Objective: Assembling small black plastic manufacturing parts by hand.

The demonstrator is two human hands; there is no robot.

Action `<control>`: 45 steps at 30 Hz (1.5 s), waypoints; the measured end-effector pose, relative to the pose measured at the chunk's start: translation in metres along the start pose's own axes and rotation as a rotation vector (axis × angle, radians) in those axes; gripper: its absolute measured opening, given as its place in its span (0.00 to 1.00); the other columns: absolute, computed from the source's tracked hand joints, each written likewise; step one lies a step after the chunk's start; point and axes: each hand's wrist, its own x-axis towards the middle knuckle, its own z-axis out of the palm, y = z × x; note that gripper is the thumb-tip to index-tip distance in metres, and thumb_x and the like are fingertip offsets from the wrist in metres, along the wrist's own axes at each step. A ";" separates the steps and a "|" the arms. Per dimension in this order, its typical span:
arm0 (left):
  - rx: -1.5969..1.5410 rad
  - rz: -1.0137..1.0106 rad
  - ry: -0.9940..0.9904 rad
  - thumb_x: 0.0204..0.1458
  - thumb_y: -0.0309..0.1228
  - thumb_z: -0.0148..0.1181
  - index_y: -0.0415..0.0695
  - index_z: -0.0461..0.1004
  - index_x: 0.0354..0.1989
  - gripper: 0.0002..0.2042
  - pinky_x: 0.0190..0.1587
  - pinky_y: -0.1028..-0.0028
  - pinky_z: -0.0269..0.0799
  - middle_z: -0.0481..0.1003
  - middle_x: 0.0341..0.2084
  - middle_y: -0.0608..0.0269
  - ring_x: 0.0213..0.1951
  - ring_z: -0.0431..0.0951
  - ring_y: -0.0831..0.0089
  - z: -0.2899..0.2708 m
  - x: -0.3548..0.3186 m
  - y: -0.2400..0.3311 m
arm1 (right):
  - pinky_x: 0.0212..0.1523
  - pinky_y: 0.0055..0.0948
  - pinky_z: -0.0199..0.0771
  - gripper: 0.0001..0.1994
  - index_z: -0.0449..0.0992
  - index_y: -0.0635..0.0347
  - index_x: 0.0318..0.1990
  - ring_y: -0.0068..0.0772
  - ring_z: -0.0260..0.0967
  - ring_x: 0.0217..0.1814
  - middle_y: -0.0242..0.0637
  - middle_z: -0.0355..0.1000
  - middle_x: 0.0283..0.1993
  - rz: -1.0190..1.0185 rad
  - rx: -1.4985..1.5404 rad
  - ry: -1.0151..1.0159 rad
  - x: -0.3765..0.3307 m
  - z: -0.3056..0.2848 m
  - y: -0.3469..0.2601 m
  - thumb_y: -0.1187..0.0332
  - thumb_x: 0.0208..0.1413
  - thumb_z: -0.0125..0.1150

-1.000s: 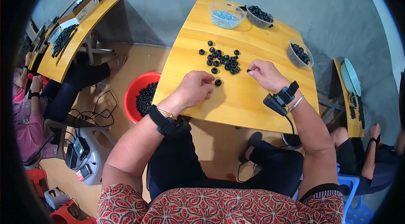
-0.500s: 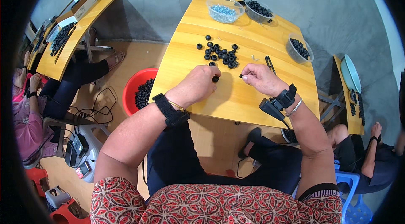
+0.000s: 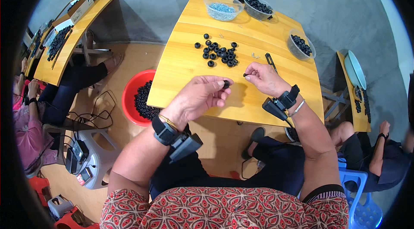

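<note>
Over the near part of the wooden table (image 3: 181,61), my left hand (image 3: 202,95) is turned partly palm-up and pinches a round black bead (image 3: 226,84) between thumb and fingers. A short way to its right, my right hand (image 3: 266,78) is closed in a pinch, and a tiny dark tip (image 3: 245,74) pokes out of it; its kind is too small to make out. The two hands do not touch. Loose black beads (image 3: 210,47), several of them, lie scattered just beyond my hands. Right of them rests a slim black tool (image 3: 270,61).
Clear bowls hold blue glassy beads (image 3: 222,8) and black beads (image 3: 257,7); another bowl (image 3: 312,52) stands at the right edge. A red basin (image 3: 127,110) of black rings sits left of the table. People sit at side tables, with cables (image 3: 101,110) on the left floor.
My left hand has rolled from back-up to palm-up and raised its bead toward the right hand. The right hand keeps its pinch. The whole view has shifted slightly.
</note>
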 end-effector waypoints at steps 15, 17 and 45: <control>-0.367 0.017 0.000 0.54 0.28 0.46 0.36 0.67 0.37 0.08 0.24 0.84 0.65 0.71 0.26 0.62 0.24 0.69 0.80 0.028 0.039 -0.039 | 0.26 0.29 0.66 0.05 0.67 0.67 0.29 0.36 0.67 0.23 0.44 0.67 0.21 -0.060 -0.261 0.224 -0.012 0.005 0.008 0.73 0.46 0.53; -0.334 0.062 -0.003 0.53 0.27 0.46 0.37 0.68 0.36 0.07 0.25 0.83 0.67 0.72 0.25 0.62 0.24 0.70 0.79 0.026 0.042 -0.041 | 0.31 0.37 0.67 0.07 0.68 0.66 0.29 0.49 0.68 0.30 0.49 0.69 0.25 -0.009 -0.205 0.204 -0.005 0.004 0.006 0.71 0.45 0.54; -0.419 0.072 -0.162 0.53 0.27 0.46 0.36 0.67 0.42 0.11 0.28 0.80 0.70 0.72 0.28 0.59 0.23 0.71 0.76 -0.010 0.036 -0.040 | 0.35 0.37 0.67 0.05 0.70 0.63 0.27 0.48 0.67 0.33 0.49 0.69 0.27 -0.144 -0.466 0.067 0.161 -0.008 0.008 0.71 0.44 0.50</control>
